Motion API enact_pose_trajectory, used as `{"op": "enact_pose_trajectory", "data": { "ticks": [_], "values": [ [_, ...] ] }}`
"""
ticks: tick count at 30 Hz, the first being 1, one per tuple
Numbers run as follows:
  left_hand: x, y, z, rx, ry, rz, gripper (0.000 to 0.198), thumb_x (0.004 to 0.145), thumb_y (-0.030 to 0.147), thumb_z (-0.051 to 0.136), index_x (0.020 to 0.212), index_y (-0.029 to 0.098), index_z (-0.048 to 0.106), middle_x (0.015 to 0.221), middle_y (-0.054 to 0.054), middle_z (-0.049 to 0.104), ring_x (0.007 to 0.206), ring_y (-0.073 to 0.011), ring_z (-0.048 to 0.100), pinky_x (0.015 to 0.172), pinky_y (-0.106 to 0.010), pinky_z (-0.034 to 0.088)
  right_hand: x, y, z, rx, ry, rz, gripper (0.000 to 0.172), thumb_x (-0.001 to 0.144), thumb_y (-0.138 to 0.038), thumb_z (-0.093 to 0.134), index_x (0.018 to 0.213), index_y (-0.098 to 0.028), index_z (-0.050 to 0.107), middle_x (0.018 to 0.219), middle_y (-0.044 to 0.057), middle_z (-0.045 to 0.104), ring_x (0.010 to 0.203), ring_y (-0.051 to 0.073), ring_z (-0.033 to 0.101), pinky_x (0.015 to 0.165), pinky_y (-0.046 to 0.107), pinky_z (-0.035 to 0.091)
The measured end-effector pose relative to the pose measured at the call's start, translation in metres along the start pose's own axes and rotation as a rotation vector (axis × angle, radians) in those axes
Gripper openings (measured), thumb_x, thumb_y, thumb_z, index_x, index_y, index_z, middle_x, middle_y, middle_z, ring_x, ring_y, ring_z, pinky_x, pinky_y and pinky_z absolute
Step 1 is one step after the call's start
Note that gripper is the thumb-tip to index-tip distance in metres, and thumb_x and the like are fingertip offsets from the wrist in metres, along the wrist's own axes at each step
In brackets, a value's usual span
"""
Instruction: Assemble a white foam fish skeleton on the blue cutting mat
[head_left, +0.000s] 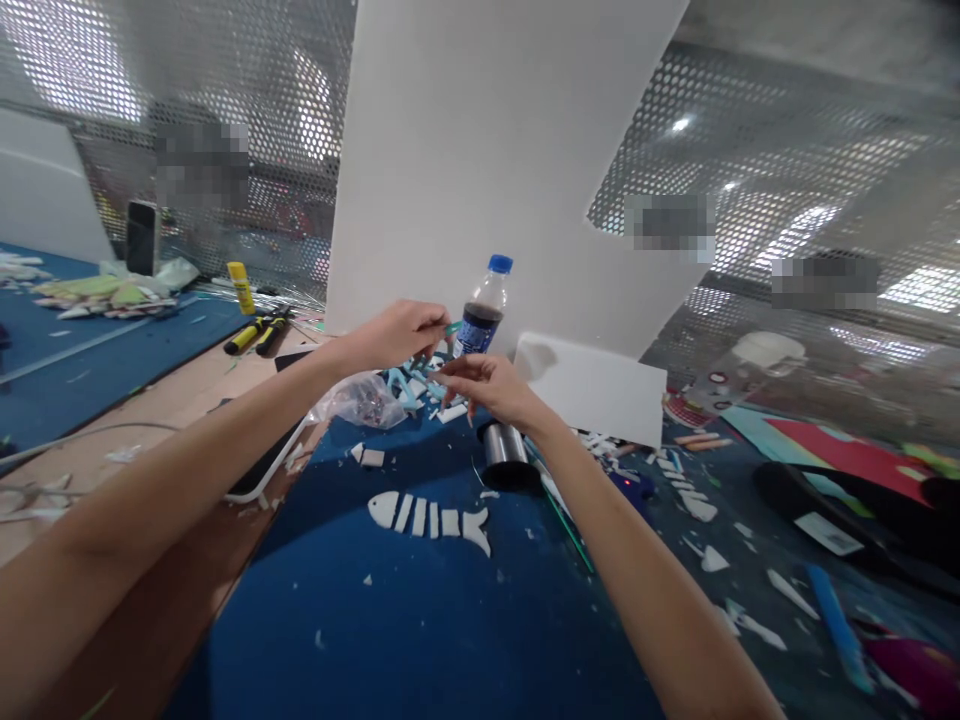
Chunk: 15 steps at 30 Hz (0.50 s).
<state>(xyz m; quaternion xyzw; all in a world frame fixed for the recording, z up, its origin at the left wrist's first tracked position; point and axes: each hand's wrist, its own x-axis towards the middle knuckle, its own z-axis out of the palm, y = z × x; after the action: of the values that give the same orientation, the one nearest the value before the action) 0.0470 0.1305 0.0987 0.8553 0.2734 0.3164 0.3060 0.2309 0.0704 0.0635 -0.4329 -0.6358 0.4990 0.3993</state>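
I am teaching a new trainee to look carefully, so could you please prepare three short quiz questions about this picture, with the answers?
1. What colour is the cap of the bottle?
2. True or false: the white fish on the blue surface is one unbroken piece.
3. Which hand is nearer to the silver spool?

Key:
1. Blue.
2. False; it lies in separate pieces.
3. The right hand.

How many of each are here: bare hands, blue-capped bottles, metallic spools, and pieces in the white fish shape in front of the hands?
Left hand and right hand: 2
Blue-capped bottle: 1
Metallic spool: 1
White fish pieces: 6
Total: 10
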Motion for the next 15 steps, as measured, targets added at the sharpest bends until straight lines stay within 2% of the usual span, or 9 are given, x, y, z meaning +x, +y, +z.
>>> {"op": "enact_pose_trajectory", "data": {
  "ticks": [2, 4, 6, 10, 15],
  "values": [
    [0.005, -0.005, 0.005, -0.131, 0.062, -0.053, 0.018, 0.091, 0.027, 0.047, 0.080, 0.015, 0.055, 0.063, -0.001, 0.056, 0.054, -0.0088, 0.047, 0.056, -0.023, 0.036, 0.003, 0.002, 0.001, 0.018, 0.044, -0.037, 0.033, 0.071, -0.047, 0.073, 0.075, -0.015, 0.067, 0.050, -0.002, 0.062, 0.038, 0.007, 0.049, 0.036, 0.018, 0.041],
    [0.009, -0.011, 0.009, -0.270, 0.120, -0.127, 0.027, 0.095, 0.035, 0.037, 0.090, 0.015, 0.054, 0.072, -0.004, 0.060, 0.062, -0.0110, 0.054, 0.061, -0.024, 0.042, 0.005, 0.004, 0.000, 0.056, 0.096, -0.069, 0.039, 0.075, -0.054, 0.067, 0.070, -0.015, 0.064, 0.045, -0.005, 0.058, 0.030, 0.004, 0.040, 0.033, 0.017, 0.035],
    [0.011, -0.015, 0.011, -0.397, 0.137, -0.217, 0.039, 0.097, 0.043, 0.026, 0.096, 0.014, 0.053, 0.081, -0.008, 0.062, 0.072, -0.0146, 0.059, 0.065, -0.027, 0.045, 0.007, 0.006, -0.003, 0.102, 0.138, -0.087, 0.041, 0.078, -0.056, 0.063, 0.068, -0.016, 0.061, 0.043, -0.005, 0.056, 0.029, 0.003, 0.038, 0.030, 0.017, 0.029],
    [0.009, -0.017, 0.016, -0.594, 0.015, -0.355, 0.052, 0.093, 0.056, 0.027, 0.100, 0.012, 0.054, 0.086, -0.013, 0.064, 0.078, -0.0193, 0.060, 0.068, -0.030, 0.048, 0.009, 0.008, -0.007, 0.186, 0.180, -0.082, 0.040, 0.083, -0.053, 0.060, 0.067, -0.016, 0.059, 0.043, -0.004, 0.055, 0.031, 0.005, 0.043, 0.031, 0.017, 0.029],
    [0.005, -0.013, 0.025, -0.755, -0.123, -0.403, 0.050, 0.093, 0.056, 0.030, 0.104, 0.014, 0.055, 0.082, -0.007, 0.063, 0.074, -0.0162, 0.058, 0.065, -0.027, 0.045, 0.012, 0.013, -0.008, 0.253, 0.201, -0.042, 0.038, 0.091, -0.044, 0.054, 0.066, -0.015, 0.055, 0.046, -0.005, 0.053, 0.035, 0.004, 0.044, 0.037, 0.016, 0.034]
  ]
}}
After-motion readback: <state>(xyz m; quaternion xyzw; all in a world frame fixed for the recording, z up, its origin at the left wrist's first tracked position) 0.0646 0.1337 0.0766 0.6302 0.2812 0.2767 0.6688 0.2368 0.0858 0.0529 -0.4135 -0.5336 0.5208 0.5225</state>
